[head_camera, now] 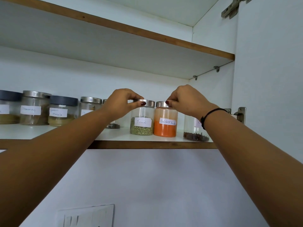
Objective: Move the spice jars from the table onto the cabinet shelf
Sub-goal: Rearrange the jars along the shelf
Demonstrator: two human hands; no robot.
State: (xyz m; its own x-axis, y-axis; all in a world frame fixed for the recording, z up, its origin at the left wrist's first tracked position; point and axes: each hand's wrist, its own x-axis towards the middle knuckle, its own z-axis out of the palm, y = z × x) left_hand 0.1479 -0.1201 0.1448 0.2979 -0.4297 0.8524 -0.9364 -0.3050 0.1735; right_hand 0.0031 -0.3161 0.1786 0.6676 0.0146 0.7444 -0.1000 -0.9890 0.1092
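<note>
Gripping fennel jar [142, 122] by lid w/ left hand [122, 102], pinching lid of red chilli powder jar [165, 126] w/ right hand [185, 100]. Standing upright, side-by-side, on cabinet shelf [147, 144] nr front edge.

This looks like a home kitchen. A white wall cabinet [213, 38] has a wood-edged shelf [147, 144] and a metal door hinge [240, 114] just right of the right hand [183, 99]. Glass jars carry handwritten paper labels: the Fennel jar [142, 123] under the left hand [122, 102], the Red chilli Powder jar [165, 126] under the right, and the Garam Masala jar [61, 112] further left. A wall switch plate [85, 216] sits well below both hands.
</note>
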